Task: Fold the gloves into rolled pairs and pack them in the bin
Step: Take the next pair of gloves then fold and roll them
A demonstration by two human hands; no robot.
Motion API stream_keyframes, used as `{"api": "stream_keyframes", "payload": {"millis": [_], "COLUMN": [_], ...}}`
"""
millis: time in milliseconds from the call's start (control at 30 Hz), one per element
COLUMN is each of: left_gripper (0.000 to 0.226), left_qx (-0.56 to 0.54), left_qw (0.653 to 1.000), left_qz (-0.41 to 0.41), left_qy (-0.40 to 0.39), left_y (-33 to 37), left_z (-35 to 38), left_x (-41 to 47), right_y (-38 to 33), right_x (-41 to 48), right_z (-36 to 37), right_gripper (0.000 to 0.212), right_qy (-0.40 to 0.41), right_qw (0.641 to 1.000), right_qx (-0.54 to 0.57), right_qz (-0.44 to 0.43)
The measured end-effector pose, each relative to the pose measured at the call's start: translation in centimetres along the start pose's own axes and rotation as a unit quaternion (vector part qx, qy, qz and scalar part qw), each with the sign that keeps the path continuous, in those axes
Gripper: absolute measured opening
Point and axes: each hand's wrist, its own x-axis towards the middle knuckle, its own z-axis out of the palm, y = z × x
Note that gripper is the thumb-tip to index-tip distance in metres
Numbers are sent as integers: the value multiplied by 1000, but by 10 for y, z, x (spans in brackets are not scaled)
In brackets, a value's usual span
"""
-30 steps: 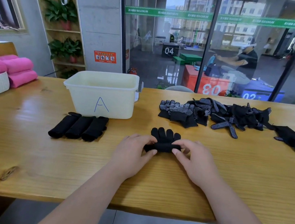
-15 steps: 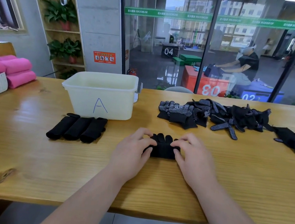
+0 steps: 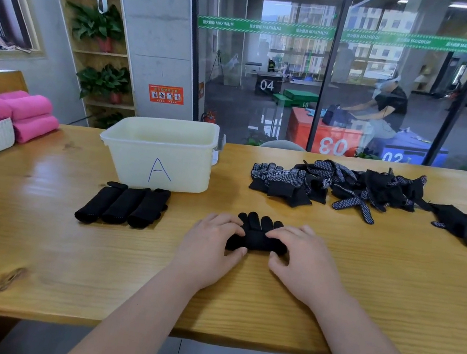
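Black and half rolled, the glove pair (image 3: 256, 238) lies on the wooden surface (image 3: 94, 262), fingertips poking out on the far side. The left hand (image 3: 210, 245) and right hand (image 3: 304, 262) each pinch one end of it, grip curled, fingers on top, thumb at the near side. Three rolled pairs (image 3: 123, 207) lie just in front of the bin (image 3: 162, 161).

Left hand (image 3: 211, 242), right hand (image 3: 301, 258) rolled glove pair (image 3: 256, 240) farther; roll now thicker.
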Motion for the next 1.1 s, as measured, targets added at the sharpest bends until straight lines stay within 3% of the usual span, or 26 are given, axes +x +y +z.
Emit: {"api": "stream_keyframes", "payload": {"millis": [167,367,567,733,933,1100], "left_gripper": [31,29,27,18,33,43], "left_qx": [-45,-174,-61,5,49,49], "left_qw": [999,980,996,994,998,999], "left_qz": [-20,-94,-41,49,24,13], "left_qy": [-10,-24,59,98,24,-5], "left_y": [2,2,1,0,3,3], "left_z": [-5,-13,-5,0,7,6], "left_x": [-1,-4,-1,-2,-2,-2], "right_y": [5,11,2,0,0,0], "right_x": [0,1,1,4,5,3], "right_z": [0,1,0,6,13,9], "right_gripper": [46,30,28,12,28,28], "right_qy": [6,19,95,137,82,80], "right_qw": [990,953,989,990,995,996], "right_qx": [132,284,74,-15,-49,-19], "right_qz": [41,106,89,-11,14,36]}}
